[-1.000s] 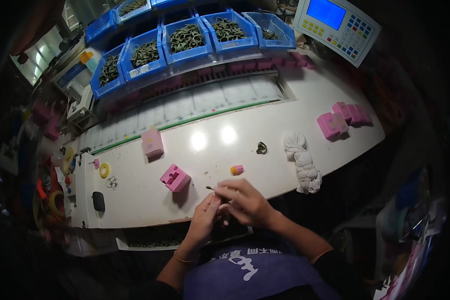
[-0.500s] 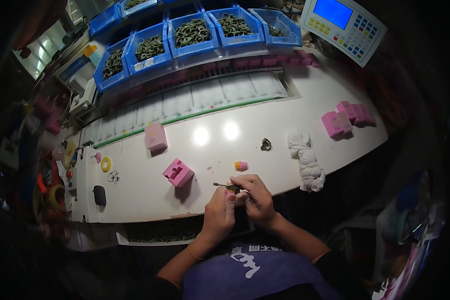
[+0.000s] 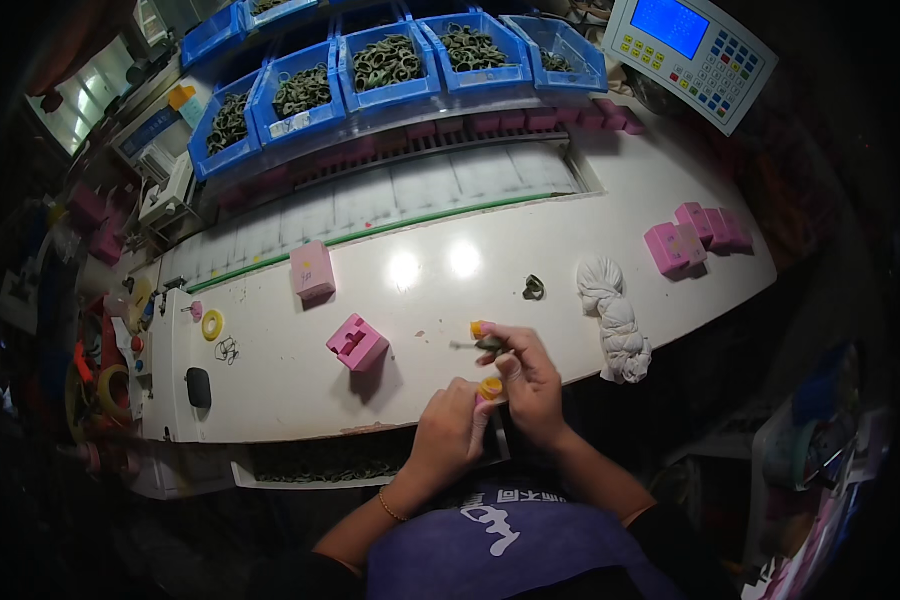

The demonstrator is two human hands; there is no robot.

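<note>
My left hand is closed around a small pink and yellow block, its yellow face up, at the front edge of the table. Just above and to the right, my right hand pinches a dark green piece with a thin stem, slightly blurred. The two held things are apart. Right by my right fingertips lies a second small pink and yellow block, partly hidden by them. A dark green ring rests on the table farther right.
A slotted pink block and a plain pink block stand left. Right are a twisted white cloth and several pink blocks. Blue bins of dark green rings line the back, beside a keypad panel. Below the edge sits a tray.
My hands have come apart. My right hand has lifted the dark green stemmed piece up and away from the pink and yellow block, which stays in my left hand.
</note>
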